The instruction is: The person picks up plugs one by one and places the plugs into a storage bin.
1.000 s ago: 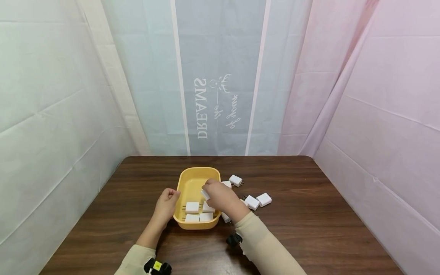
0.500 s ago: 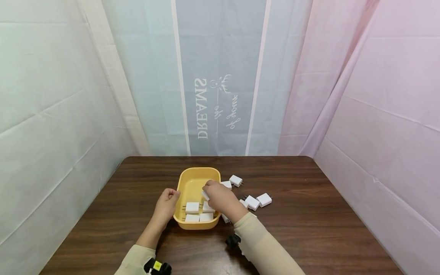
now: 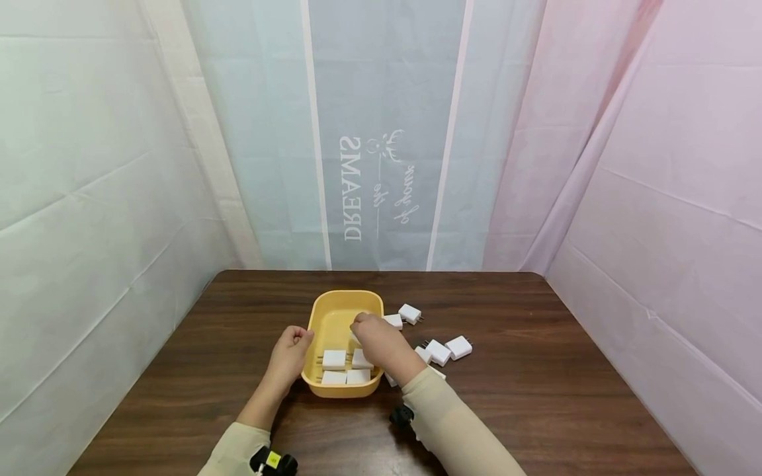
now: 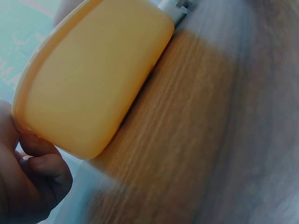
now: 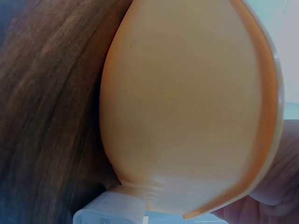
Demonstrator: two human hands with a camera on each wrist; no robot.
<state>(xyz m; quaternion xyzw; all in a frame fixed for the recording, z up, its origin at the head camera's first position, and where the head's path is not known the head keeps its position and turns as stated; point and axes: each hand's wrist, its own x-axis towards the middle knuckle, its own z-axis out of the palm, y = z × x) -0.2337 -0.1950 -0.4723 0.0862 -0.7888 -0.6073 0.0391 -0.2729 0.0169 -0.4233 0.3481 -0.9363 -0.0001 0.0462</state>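
A yellow plastic tub (image 3: 342, 391) stands on the table, with several white charger plugs (image 3: 335, 359) at its near end. My left hand (image 3: 288, 358) pinches the tub's left rim between thumb and curled fingers; the left wrist view shows these fingers (image 4: 49, 170) at the tub's edge. Reaching over the right rim, my right hand (image 3: 383, 342) holds another white charger plug (image 3: 354, 338) inside the tub, mostly covered by the fingers. In the right wrist view the tub wall (image 5: 182, 102) hides most of that hand.
More white charger plugs lie on the brown wooden table (image 3: 536, 396) right of the tub, among them one charger plug (image 3: 459, 347) farthest right and another (image 3: 409, 313) toward the back. Some sit partly under the right forearm. Cloth curtains (image 3: 381, 99) surround the table.
My right hand has shifted slightly within the tub, and the charger plug in it shows less now. The left hand stays at the rim. The head view has moved a little.
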